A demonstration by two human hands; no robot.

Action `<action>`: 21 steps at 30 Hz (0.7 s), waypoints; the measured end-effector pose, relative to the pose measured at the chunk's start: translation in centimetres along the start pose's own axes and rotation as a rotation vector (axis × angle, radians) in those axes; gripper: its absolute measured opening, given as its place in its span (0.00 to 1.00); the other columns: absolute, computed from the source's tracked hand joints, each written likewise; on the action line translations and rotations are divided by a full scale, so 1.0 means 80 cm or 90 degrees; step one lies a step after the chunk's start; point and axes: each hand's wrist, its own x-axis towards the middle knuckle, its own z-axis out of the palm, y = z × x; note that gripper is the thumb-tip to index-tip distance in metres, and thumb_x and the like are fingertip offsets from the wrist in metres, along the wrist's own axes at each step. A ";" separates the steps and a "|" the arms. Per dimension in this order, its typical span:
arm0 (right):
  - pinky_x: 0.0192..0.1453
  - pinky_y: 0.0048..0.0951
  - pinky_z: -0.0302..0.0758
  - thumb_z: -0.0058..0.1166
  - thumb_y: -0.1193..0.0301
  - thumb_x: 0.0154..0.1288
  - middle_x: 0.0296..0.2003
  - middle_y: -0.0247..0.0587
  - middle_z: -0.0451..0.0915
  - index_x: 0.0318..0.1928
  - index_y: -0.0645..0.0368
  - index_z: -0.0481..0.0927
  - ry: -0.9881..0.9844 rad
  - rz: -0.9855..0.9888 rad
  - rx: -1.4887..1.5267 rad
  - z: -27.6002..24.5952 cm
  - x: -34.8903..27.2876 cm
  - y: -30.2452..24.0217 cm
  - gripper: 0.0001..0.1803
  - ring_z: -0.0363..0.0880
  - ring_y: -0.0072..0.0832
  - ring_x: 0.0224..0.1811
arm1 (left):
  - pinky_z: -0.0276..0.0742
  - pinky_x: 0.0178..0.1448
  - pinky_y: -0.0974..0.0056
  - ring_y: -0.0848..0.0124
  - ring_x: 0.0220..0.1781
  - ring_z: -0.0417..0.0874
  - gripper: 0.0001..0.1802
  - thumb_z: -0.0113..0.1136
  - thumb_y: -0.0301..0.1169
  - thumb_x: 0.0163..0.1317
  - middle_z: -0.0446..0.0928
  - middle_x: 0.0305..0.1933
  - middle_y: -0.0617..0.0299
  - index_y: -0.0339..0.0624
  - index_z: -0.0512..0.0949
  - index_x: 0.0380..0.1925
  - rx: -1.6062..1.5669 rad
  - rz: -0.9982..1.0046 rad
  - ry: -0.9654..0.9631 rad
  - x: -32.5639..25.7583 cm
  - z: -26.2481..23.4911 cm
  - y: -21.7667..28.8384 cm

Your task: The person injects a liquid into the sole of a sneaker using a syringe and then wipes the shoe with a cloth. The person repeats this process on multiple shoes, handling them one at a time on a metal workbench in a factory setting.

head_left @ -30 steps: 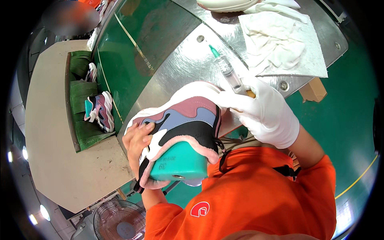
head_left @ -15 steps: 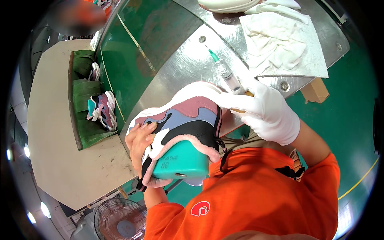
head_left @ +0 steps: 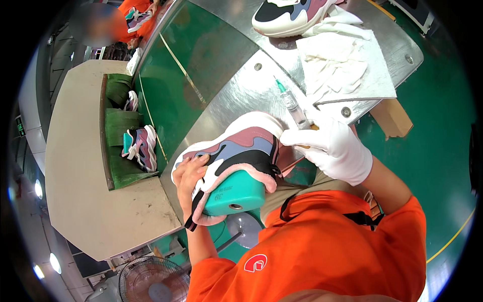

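Observation:
My bare left hand (head_left: 190, 175) grips the toe-side flank of a mauve, blue, black and white sneaker (head_left: 236, 143), fingers spread over its upper. A teal shoe last (head_left: 236, 194) fills the sneaker, its round hole facing me, and the pink collar wraps around it. In its white glove, my right hand (head_left: 336, 151) is closed beside the sole end of the sneaker. A clear syringe (head_left: 294, 108) with a green needle hub projects from those fingers, pointing away over the metal table. Something yellowish-brown shows between the gloved fingers; I cannot make out what.
A metal table (head_left: 236, 85) carries a white pad (head_left: 377, 75) with a crumpled cloth (head_left: 337, 68) and another sneaker (head_left: 287, 20). At left, green belt holders (head_left: 121, 126) bear sneakers beside a beige board (head_left: 75, 151). A fan (head_left: 153, 282) stands below. Another person holds a sneaker at top left.
The view has shifted, revealing more of the far sneaker and the other person. The held sneaker tips slightly, showing more of the last's hole. The syringe moves slightly right across the table.

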 end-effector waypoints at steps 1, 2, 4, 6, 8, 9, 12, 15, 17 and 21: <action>0.36 0.32 0.74 0.54 0.81 0.57 0.35 0.46 0.74 0.47 0.54 0.81 0.012 -0.013 -0.030 -0.005 -0.001 -0.003 0.17 0.77 0.38 0.34 | 0.64 0.66 0.51 0.61 0.56 0.76 0.19 0.64 0.33 0.56 0.80 0.52 0.54 0.45 0.73 0.47 0.005 0.009 0.003 0.000 0.001 0.001; 0.37 0.32 0.74 0.54 0.81 0.57 0.36 0.46 0.74 0.47 0.55 0.81 0.024 -0.026 -0.060 -0.008 -0.001 -0.005 0.16 0.77 0.38 0.35 | 0.64 0.66 0.51 0.61 0.56 0.76 0.18 0.64 0.33 0.56 0.81 0.52 0.54 0.45 0.73 0.47 0.010 0.017 0.005 0.001 0.002 0.002; 0.38 0.32 0.73 0.53 0.80 0.58 0.36 0.46 0.74 0.47 0.55 0.81 0.040 0.001 -0.053 -0.014 0.000 -0.010 0.16 0.77 0.39 0.35 | 0.65 0.66 0.51 0.62 0.55 0.77 0.16 0.62 0.30 0.57 0.81 0.51 0.55 0.46 0.74 0.46 0.003 0.020 0.020 -0.004 0.004 0.002; 0.39 0.33 0.73 0.53 0.79 0.58 0.36 0.46 0.74 0.48 0.54 0.80 0.037 -0.016 -0.042 -0.014 0.006 -0.011 0.16 0.77 0.40 0.35 | 0.65 0.66 0.51 0.62 0.54 0.77 0.15 0.61 0.29 0.57 0.81 0.52 0.56 0.46 0.74 0.45 0.015 0.027 0.012 -0.007 0.002 0.003; 0.39 0.34 0.73 0.52 0.80 0.57 0.36 0.46 0.74 0.48 0.54 0.80 0.014 -0.079 -0.027 -0.005 0.018 -0.005 0.17 0.76 0.41 0.34 | 0.65 0.66 0.51 0.62 0.54 0.77 0.15 0.60 0.29 0.57 0.81 0.52 0.56 0.47 0.74 0.45 0.019 0.031 0.009 -0.004 -0.001 0.008; 0.39 0.35 0.73 0.52 0.80 0.56 0.35 0.46 0.73 0.48 0.54 0.80 0.027 -0.101 -0.036 0.002 0.019 0.001 0.18 0.76 0.41 0.34 | 0.65 0.66 0.51 0.62 0.54 0.77 0.15 0.60 0.28 0.57 0.81 0.52 0.56 0.47 0.74 0.45 0.019 0.026 0.010 -0.005 -0.002 0.009; 0.39 0.35 0.73 0.52 0.80 0.56 0.34 0.46 0.72 0.48 0.52 0.80 -0.017 -0.143 -0.159 -0.005 0.025 0.002 0.19 0.76 0.41 0.33 | 0.65 0.66 0.52 0.61 0.54 0.77 0.15 0.61 0.29 0.57 0.81 0.52 0.56 0.46 0.74 0.45 0.024 0.030 0.010 -0.003 0.000 0.007; 0.37 0.35 0.73 0.52 0.80 0.56 0.35 0.45 0.71 0.49 0.51 0.79 -0.003 -0.163 -0.181 -0.002 0.020 0.008 0.19 0.75 0.41 0.33 | 0.65 0.66 0.51 0.56 0.57 0.74 0.24 0.63 0.36 0.55 0.78 0.55 0.51 0.42 0.72 0.52 0.029 0.049 -0.025 -0.011 -0.003 -0.006; 0.37 0.35 0.73 0.52 0.81 0.56 0.35 0.45 0.71 0.50 0.51 0.79 -0.008 -0.149 -0.147 -0.006 0.019 0.009 0.20 0.74 0.41 0.32 | 0.65 0.66 0.51 0.54 0.59 0.73 0.29 0.66 0.37 0.54 0.77 0.56 0.50 0.40 0.71 0.55 0.037 0.061 -0.025 -0.014 -0.002 -0.008; 0.41 0.30 0.74 0.62 0.81 0.46 0.39 0.43 0.74 0.56 0.56 0.74 -0.011 0.025 -0.006 -0.036 0.011 -0.013 0.31 0.76 0.33 0.36 | 0.63 0.66 0.52 0.61 0.56 0.77 0.21 0.65 0.34 0.56 0.81 0.52 0.55 0.46 0.72 0.49 0.053 -0.009 -0.017 -0.009 -0.003 0.005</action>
